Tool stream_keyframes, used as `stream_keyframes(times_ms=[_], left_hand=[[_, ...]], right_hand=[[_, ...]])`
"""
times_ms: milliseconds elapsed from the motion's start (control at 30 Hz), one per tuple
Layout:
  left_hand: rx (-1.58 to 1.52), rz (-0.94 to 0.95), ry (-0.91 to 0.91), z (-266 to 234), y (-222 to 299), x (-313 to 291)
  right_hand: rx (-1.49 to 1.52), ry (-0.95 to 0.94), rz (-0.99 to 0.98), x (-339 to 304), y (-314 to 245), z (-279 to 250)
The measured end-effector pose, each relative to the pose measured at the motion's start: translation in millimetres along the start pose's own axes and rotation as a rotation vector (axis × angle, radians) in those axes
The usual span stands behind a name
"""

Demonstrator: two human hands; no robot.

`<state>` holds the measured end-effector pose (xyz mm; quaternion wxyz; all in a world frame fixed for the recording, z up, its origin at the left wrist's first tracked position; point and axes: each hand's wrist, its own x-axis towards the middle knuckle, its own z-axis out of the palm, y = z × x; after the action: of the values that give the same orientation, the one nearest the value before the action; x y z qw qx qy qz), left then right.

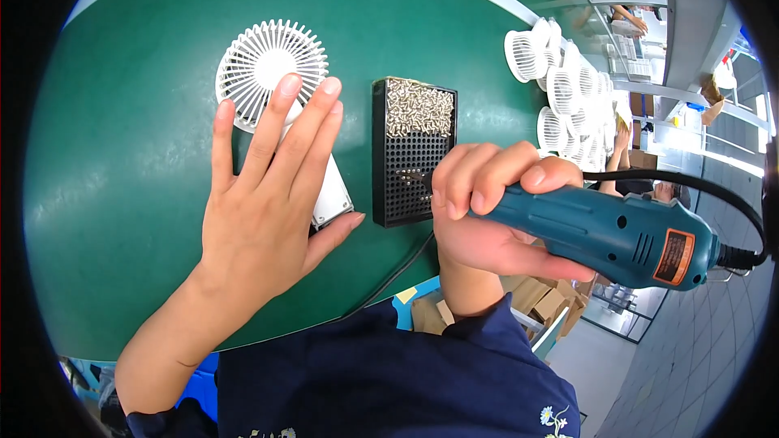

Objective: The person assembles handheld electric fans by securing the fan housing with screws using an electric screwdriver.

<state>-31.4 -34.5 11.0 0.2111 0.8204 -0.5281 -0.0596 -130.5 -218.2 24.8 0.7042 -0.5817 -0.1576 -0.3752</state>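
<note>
A small white handheld fan [272, 65] lies on the green table, its round slatted grille at the far end and its handle pointing toward me and to the right. Across it rests my left hand [264, 211], palm down with fingers stretched out, the thumb beside the handle's near end. My right hand [479, 211] is wrapped round a teal electric screwdriver [596, 231]. The tool's front end points left over a black screw tray [380, 162]. Loose silver screws [418, 109] are heaped in the tray's far part, and a few stand in its holes. The screwdriver's tip is hard to make out.
Several white slatted fan parts [560, 89] are piled at the far right. A black cord [698, 185] runs from the screwdriver's rear; another cable [398, 276] crosses the table's near edge. Cardboard pieces [548, 300] sit below, to the right. Other people work beyond the table.
</note>
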Motion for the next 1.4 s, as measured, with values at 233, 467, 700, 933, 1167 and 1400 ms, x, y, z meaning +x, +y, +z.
stream_keyframes(times_ms=[233, 467, 700, 933, 1167, 1400], left_hand=[[-0.001, 0.008, 0.028, 3, -1, -2], [-0.014, 0.013, 0.057, 4, -1, 0], [-0.029, 0.004, 0.132, 10, -1, -3], [-0.057, 0.021, 0.175, 15, -2, -4], [-0.059, 0.020, 0.180, 15, -6, -3], [-0.088, 0.083, 0.120, -2, -5, -1]], right_hand=[[-0.128, 0.010, -0.015, 3, -9, 5], [-0.039, 0.087, 0.009, 9, -26, 56], [-0.062, -0.081, 0.092, -2, -12, 71], [-0.058, -0.096, 0.065, -4, -3, 72], [-0.066, -0.159, 0.072, -3, 2, 72], [0.058, 0.189, -0.100, 1, -32, 52]])
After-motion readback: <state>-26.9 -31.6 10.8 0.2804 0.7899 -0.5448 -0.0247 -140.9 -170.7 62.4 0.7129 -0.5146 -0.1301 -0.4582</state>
